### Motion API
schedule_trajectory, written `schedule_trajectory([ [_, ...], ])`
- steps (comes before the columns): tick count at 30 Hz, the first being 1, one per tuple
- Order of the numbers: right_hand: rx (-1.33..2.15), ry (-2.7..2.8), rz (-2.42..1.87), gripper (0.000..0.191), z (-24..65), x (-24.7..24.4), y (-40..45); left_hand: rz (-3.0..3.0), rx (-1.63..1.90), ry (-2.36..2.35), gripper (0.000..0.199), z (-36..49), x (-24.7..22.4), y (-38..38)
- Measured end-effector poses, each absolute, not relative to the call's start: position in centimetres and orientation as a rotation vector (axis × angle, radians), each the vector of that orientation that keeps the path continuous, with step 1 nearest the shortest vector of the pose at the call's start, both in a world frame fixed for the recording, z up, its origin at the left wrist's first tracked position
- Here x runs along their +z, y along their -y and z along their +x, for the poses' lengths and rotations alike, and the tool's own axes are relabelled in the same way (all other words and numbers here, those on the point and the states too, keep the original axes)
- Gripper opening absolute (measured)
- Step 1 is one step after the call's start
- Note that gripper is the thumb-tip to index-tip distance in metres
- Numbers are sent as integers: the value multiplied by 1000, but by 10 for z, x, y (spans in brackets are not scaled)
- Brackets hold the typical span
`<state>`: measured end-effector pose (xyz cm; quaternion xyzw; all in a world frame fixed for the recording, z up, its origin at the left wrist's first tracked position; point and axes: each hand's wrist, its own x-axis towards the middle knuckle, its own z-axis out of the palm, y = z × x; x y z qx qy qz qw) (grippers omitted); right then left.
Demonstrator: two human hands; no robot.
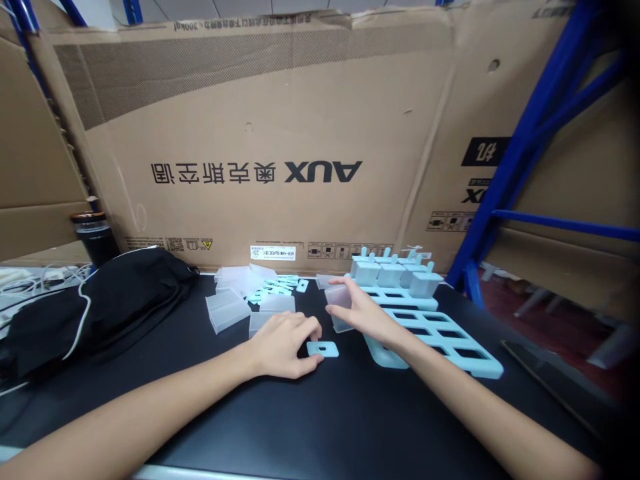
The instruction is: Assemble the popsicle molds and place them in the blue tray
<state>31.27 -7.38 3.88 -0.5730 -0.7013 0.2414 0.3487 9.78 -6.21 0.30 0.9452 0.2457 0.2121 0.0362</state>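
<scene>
My left hand (287, 345) is closed around the left end of a small light-blue popsicle mold lid (330, 349) with a slot in its middle, low over the black table. Further right, my right hand (363, 312) has its thumb and fingers curled at a translucent popsicle mold cup (338, 321); the hand hides part of it. Beyond my left hand lie several loose translucent cups (227, 311) and a pile of light-blue lids with sticks (274, 288). A single lid (303, 286) rests beside that pile.
Right of my right hand, a light-blue mold frame (470, 363) lies on the table (320, 427). Behind it, another frame (425, 304) holds several assembled molds (393, 273). A black bag (120, 313) and a dark bottle (96, 240) are left. A cardboard box (240, 100) stands behind.
</scene>
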Motion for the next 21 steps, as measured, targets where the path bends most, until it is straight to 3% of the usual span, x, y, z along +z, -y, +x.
schedule_trajectory([
  [3,788,1792,-1305,34,314,47,80,2846,673,-787,27,98,2,61],
  [9,1241,1891,-1006,44,310,45,87,2709,716,-771,36,98,1,56],
  [14,1371,1843,-903,38,302,35,86,2599,627,-711,44,95,2,49],
  [17,1359,1903,-861,32,301,36,86,2563,602,-709,48,93,4,46],
  [21,1086,2136,-978,30,308,43,87,2552,587,-687,48,92,5,46],
])
